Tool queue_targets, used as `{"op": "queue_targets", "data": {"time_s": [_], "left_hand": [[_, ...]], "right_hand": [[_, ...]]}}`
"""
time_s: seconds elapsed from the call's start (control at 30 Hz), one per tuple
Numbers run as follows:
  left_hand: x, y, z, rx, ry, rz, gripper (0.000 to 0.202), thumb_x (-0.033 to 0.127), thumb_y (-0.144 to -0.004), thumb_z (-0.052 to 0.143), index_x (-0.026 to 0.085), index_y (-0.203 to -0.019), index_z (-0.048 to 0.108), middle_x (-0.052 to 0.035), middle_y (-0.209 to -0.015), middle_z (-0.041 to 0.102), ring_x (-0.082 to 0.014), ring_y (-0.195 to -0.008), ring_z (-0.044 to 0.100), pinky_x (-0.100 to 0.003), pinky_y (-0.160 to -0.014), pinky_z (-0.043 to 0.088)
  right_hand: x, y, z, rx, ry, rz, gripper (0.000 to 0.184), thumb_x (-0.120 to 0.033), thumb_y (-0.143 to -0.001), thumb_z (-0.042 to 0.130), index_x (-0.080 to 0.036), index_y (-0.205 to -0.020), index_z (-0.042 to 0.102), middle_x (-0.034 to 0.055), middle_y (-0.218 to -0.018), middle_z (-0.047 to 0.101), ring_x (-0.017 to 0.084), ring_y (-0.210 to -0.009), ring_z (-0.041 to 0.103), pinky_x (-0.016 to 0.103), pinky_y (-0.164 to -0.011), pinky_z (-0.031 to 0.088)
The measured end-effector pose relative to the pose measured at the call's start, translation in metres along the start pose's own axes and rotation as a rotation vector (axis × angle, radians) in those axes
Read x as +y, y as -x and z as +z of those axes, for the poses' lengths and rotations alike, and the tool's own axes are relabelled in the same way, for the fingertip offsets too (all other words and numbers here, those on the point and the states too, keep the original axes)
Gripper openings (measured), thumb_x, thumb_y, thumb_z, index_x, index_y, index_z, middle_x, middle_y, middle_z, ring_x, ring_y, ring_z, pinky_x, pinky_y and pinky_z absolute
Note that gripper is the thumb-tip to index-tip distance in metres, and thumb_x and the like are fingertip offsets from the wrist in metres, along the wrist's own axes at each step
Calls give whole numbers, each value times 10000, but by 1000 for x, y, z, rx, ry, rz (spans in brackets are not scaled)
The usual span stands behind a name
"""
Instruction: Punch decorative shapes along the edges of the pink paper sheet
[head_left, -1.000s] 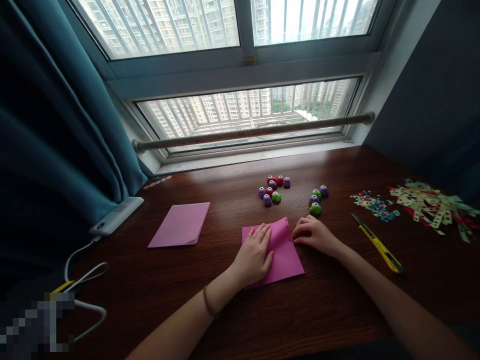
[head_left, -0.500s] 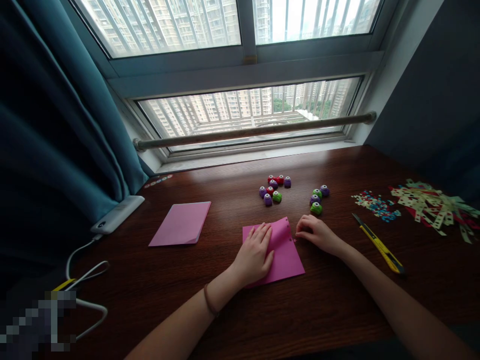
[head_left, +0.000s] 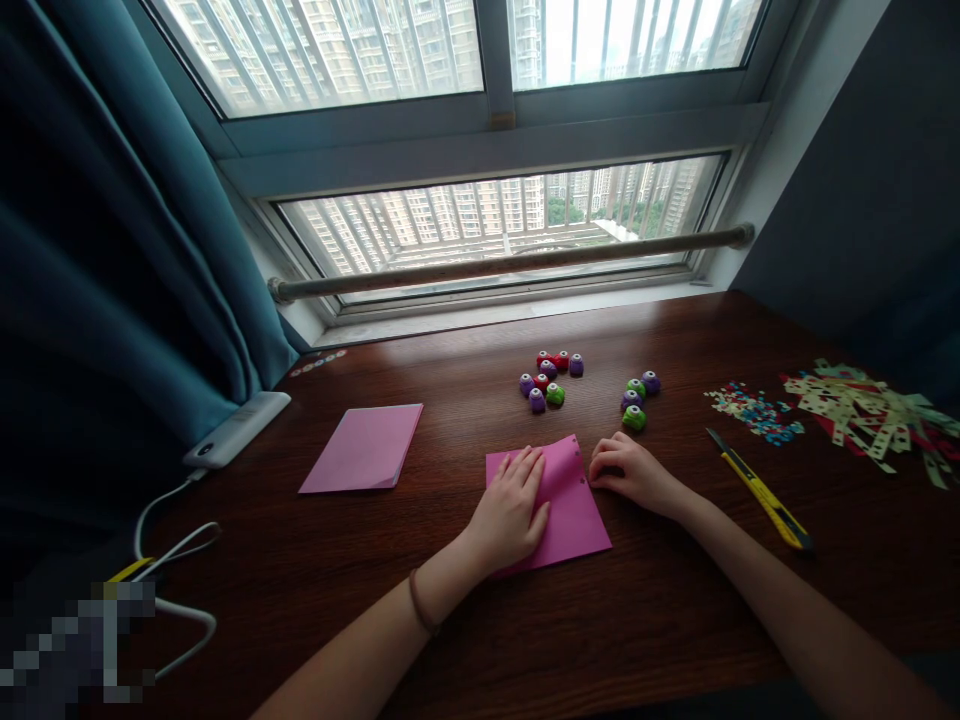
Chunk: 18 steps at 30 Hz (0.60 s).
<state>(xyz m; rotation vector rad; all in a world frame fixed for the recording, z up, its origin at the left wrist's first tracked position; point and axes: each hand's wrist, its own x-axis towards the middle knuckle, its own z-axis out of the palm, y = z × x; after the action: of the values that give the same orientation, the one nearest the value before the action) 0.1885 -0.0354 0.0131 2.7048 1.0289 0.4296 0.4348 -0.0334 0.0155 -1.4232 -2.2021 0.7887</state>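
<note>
A bright pink sheet of paper [head_left: 570,515] lies on the wooden table, with small dark punched holes down its upper right edge. My left hand [head_left: 514,510] rests flat on the sheet, fingers spread, pressing its left half. Just beyond the sheet's right edge, my right hand [head_left: 634,475] touches the table with thumb and fingers pinched together. Whatever may be between those fingertips is too small to make out. Beyond the right hand sit several small craft punches [head_left: 634,418] in green and purple; another group of red, purple and green punches [head_left: 555,394] stands behind the sheet.
A stack of lighter pink paper [head_left: 364,450] lies to the left. To the right are a yellow utility knife [head_left: 765,497], tiny paper confetti [head_left: 761,415] and a heap of punched paper strips [head_left: 870,405]. A white device [head_left: 240,428] with a cable sits by the curtain [head_left: 202,300].
My right hand has shifted very slightly left, its fingertips now covering the spot beside the sheet where a tiny pink bit showed. The left hand stays in place.
</note>
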Motion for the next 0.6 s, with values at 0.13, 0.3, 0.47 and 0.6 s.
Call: {"op": "queue_targets", "data": {"time_s": [0.13,0.3,0.47,0.6], "left_hand": [[0,0,0,-7,-12,-11,608,226,-818,467,75,-1372,267,-173,-1418,307,-271,-1335,193,-479,-1074,213],[-1,1,1,-8,-29,-30,626,274,-831,474,60,-1377,255,-181,-1430,278,-275,-1343,160,-479,-1078,196],[-1,1,1,-5,-40,-40,622,298,-836,480,55,-1370,274,-184,-1432,273,-284,-1345,147,-485,-1080,184],[0,0,1,7,-43,-36,626,299,-832,487,58,-1369,276,-185,-1430,276,-291,-1344,145,-493,-1076,190]], "right_hand": [[-2,2,-1,-3,21,-8,120,-312,-795,560,-222,-768,634,-4,-861,589,117,-856,434,259,-809,384],[-2,2,-2,1,12,-22,135,-329,-801,553,-218,-776,625,-4,-867,582,112,-857,438,254,-805,385],[2,0,-1,-19,-15,-25,133,-362,-768,595,-249,-796,659,-5,-894,591,118,-877,444,261,-827,386],[3,-1,0,-19,-7,-14,126,-344,-767,597,-234,-761,659,-2,-868,597,117,-855,440,255,-799,392]]}}
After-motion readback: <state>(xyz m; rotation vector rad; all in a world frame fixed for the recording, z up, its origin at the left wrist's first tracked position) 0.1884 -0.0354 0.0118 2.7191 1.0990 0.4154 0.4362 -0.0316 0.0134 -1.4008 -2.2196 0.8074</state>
